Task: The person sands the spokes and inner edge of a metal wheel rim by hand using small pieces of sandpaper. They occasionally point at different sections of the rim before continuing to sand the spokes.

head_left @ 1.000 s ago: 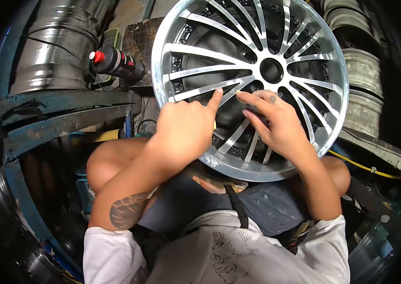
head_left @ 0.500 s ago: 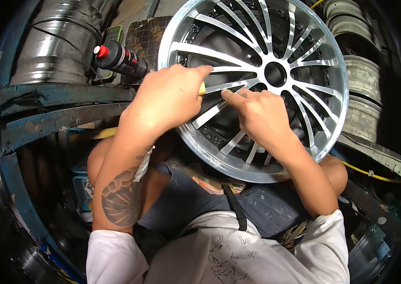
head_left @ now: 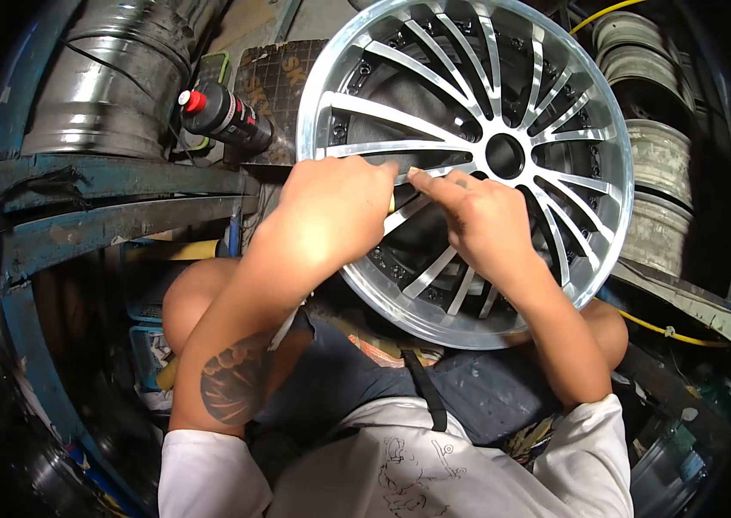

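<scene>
A large multi-spoke wheel rim (head_left: 467, 339), bright silver with black between the spokes, leans tilted across the lap. My left hand (head_left: 335, 207) is curled at its left side, index finger over a lower-left spoke. A small yellow bit of something shows beneath those fingers; the rest is hidden by the hand. Close beside it, my right hand (head_left: 490, 220) has curled fingers, the index finger and thumb at the same spoke. Whether anything thin lies under these fingertips cannot be made out. The two sets of fingertips nearly meet.
A dark bottle with a red cap (head_left: 225, 119) stands at the upper left, by a worn printed board (head_left: 268, 82). Large metal barrels (head_left: 110, 86) lie behind a blue metal frame (head_left: 123, 183). Stacked rims (head_left: 659, 155) and a yellow hose (head_left: 676, 334) are at the right.
My left hand has moved right and down, closer to my right hand. The rim sits slightly lower and farther right in view. Less of the yellow bit shows.
</scene>
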`<action>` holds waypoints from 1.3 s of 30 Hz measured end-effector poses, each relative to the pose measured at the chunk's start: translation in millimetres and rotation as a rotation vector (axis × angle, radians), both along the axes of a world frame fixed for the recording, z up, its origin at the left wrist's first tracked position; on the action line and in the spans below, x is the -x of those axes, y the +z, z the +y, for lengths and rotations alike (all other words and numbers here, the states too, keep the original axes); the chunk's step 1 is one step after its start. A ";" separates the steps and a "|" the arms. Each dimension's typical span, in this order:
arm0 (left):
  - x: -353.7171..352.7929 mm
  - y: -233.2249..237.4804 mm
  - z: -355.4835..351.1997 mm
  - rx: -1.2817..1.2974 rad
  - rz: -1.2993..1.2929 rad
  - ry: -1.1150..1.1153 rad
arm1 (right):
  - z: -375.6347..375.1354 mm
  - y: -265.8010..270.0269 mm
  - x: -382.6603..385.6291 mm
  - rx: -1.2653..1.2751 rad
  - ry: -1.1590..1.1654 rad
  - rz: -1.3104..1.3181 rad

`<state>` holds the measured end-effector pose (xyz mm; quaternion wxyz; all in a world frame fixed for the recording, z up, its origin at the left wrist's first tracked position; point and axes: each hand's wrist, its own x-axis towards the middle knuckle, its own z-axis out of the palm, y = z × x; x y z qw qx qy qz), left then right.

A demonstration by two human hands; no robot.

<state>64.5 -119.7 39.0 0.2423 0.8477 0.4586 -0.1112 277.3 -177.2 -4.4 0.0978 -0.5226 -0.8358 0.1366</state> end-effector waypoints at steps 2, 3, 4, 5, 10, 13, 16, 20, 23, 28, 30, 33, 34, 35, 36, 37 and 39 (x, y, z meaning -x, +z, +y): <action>-0.8 -1.4 -0.7 0.007 0.011 -0.021 | -2.0 -6.0 -1.5 0.040 -0.021 0.042; -0.5 -2.4 0.0 0.009 0.018 -0.033 | -2.0 0.8 -0.7 0.019 -0.014 0.023; 0.2 -3.2 0.5 0.003 0.014 -0.039 | -0.8 12.3 1.3 -0.003 -0.004 0.005; 0.4 -3.5 1.9 -0.001 0.011 -0.035 | 0.6 18.5 3.1 -0.024 0.004 -0.013; 4.1 -8.1 8.0 -0.071 -0.065 -0.020 | 0.7 11.3 -3.5 0.028 0.015 -0.068; -1.3 -3.8 12.1 -0.110 -0.003 0.051 | 2.0 -1.9 -8.7 -0.009 -0.038 -0.002; -6.5 -8.0 17.9 -0.263 -0.004 0.163 | 1.9 12.5 -8.1 0.020 -0.055 0.033; -17.6 -12.8 20.8 -0.267 -0.082 0.174 | -3.0 -6.8 -10.1 0.009 -0.088 0.023; -25.1 -19.4 23.3 -0.288 -0.045 0.179 | 0.3 7.1 -10.4 -0.055 -0.089 0.027; -30.9 -21.7 23.3 -0.319 -0.028 0.185 | -4.6 19.3 -23.1 -0.029 -0.085 0.027; -33.1 -21.3 21.2 -0.285 -0.010 0.165 | -7.7 25.5 -37.2 -0.132 -0.198 0.196; -34.0 -27.8 21.2 -0.270 0.021 0.158 | -15.7 26.6 -61.8 -0.077 -0.282 0.242; -34.4 -29.1 22.4 -0.267 0.033 0.156 | -20.1 20.7 -64.8 -0.081 -0.267 0.314; -32.8 -29.0 24.6 -0.254 0.043 0.147 | -27.3 23.8 -65.7 0.012 -0.263 0.260; -29.7 -28.0 28.2 -0.242 0.051 0.135 | -32.3 23.1 -64.2 0.002 -0.217 0.213; -29.2 -25.4 31.3 -0.230 0.058 0.123 | -36.2 21.7 -62.8 -0.007 -0.173 0.166; -31.6 -17.0 35.9 -0.162 0.085 0.156 | -41.0 31.5 -61.3 0.077 -0.171 0.115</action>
